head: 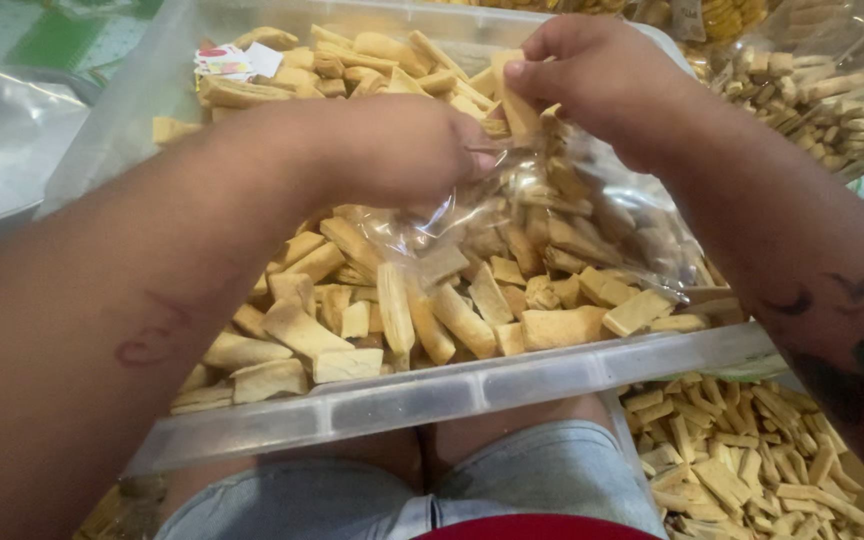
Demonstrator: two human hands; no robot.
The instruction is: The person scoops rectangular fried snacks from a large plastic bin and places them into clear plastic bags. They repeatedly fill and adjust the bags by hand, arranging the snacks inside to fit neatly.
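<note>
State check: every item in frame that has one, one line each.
left hand: closed, gripping the mouth of the clear plastic bag
right hand: pinching one biscuit stick at the bag's mouth
clear plastic bag: open at the top, partly filled with biscuit sticks
clear plastic tub: uncovered, resting on the person's lap, heaped with biscuit sticks
bagged biscuits: packed in a bag, upper right

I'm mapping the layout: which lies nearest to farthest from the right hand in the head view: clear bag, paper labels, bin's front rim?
From the right hand:
1. Clear bag, just below it.
2. Paper labels, far-left corner.
3. Bin's front rim, by the lap.
</note>
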